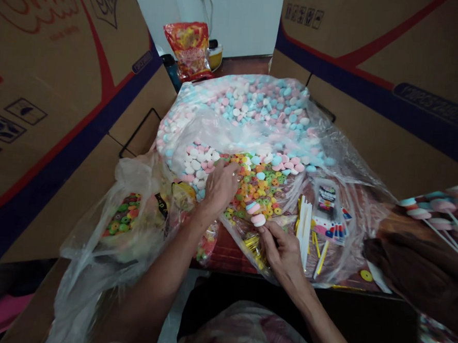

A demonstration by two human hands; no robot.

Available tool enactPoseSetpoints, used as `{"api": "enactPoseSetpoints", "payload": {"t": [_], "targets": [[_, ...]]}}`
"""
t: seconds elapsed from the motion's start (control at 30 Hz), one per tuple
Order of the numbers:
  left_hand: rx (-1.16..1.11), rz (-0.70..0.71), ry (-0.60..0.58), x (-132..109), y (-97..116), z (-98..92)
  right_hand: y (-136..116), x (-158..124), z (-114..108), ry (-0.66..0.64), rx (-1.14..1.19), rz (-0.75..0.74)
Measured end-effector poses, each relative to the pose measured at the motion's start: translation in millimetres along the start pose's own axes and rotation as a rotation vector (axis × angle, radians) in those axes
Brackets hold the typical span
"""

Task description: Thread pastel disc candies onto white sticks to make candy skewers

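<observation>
Left hand curls into the candy rings, its catch hidden from us. Right hand pinches the marshmallow skewer at its eleven o'clock. We judge it light and squashy, best held by the bare stick.

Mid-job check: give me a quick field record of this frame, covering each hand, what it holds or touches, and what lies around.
left hand: fingertips down in the ring candies; grip unclear
right hand: pinching a candy skewer with several pieces stacked on it
marshmallow bag: clear plastic, pink, blue and white pieces, behind the rings
white sticks: loose bundle, right of the skewer
small bag: more rings, left of the left hand
stacked skewers: at the right edge
</observation>
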State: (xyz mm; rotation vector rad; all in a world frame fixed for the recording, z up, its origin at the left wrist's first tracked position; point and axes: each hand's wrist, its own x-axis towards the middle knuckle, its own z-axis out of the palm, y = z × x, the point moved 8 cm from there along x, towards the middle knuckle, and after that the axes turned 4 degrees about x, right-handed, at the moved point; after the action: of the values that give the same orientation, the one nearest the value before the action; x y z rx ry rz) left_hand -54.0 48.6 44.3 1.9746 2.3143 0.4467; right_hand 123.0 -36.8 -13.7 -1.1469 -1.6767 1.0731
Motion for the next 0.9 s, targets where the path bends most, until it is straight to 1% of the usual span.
{"api": "enactPoseSetpoints", "payload": {"t": [0.07,0.23,0.37,0.57,0.67,0.8,0.9], "targets": [[-0.009,-0.006,0.005,0.7,-1.9,2.6,-1.2,0.6,-0.2,0.005,0.001,-0.008],[-0.044,0.016,0.004,0.3,1.6,9.3,-3.0,1.1,0.0,0.004,-0.014,-0.005],[-0.056,-0.004,-0.016,2.0,0.3,9.5,-2.1,0.8,1.5,-0.015,-0.008,-0.003],[0.016,-0.074,-0.056,6.1,2.2,10.2,-4.7,1.6,1.6,-0.012,-0.013,-0.047],[0.056,-0.067,-0.073,5.8,6.1,11.5,-3.6,1.3,1.6,-0.011,-0.015,-0.044],[0.034,-0.036,-0.073,1.3,2.8,6.5,-1.5,0.5,2.5,-0.021,-0.026,-0.042],[0.024,-0.011,-0.094,-2.6,-1.8,1.1,-1.9,0.7,2.8,-0.021,-0.04,-0.048]]}}
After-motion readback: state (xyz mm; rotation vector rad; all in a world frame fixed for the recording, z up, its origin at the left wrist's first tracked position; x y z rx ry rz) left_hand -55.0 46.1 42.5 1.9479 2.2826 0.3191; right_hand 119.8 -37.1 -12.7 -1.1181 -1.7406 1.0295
